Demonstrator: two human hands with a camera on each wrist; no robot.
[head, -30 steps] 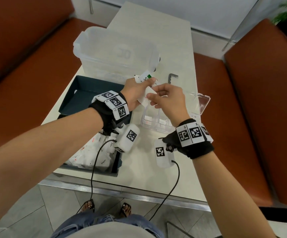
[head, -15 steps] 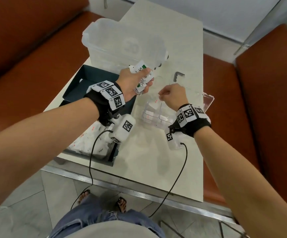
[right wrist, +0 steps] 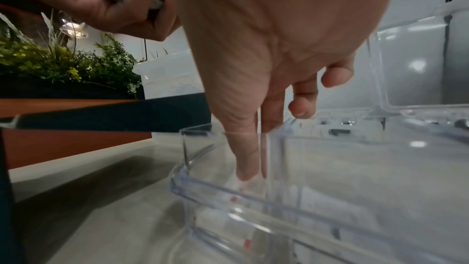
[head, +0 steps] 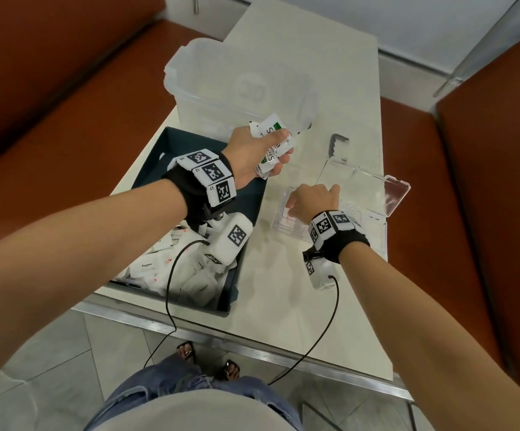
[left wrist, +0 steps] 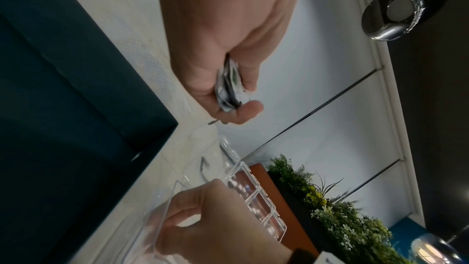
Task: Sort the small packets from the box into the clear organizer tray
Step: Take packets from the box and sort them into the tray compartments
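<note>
My left hand (head: 279, 150) hovers over the box's far right corner, gripping a bunch of white and green packets (head: 272, 141); the left wrist view shows their edges (left wrist: 228, 91) pinched between thumb and fingers. My right hand (head: 296, 206) reaches down into the near-left compartment of the clear organizer tray (head: 374, 225). In the right wrist view its thumb and forefinger (right wrist: 250, 176) point straight down, pinching a white packet with red marks (right wrist: 251, 185) at the compartment floor. The dark blue box (head: 252, 206) sits left of the tray, with several white packets (head: 196, 275) at its near end.
A large translucent tub (head: 237, 85) stands behind the box. The tray's clear lid (head: 364, 185) lies open at the far side, and a small grey metal bracket (head: 338, 143) lies beyond it. Orange-brown benches flank the narrow white table (head: 283, 306).
My right hand drew away from the left hand with one packet and dropped into the tray's near-left compartment. The left hand kept its bunch and stayed over the box corner.
</note>
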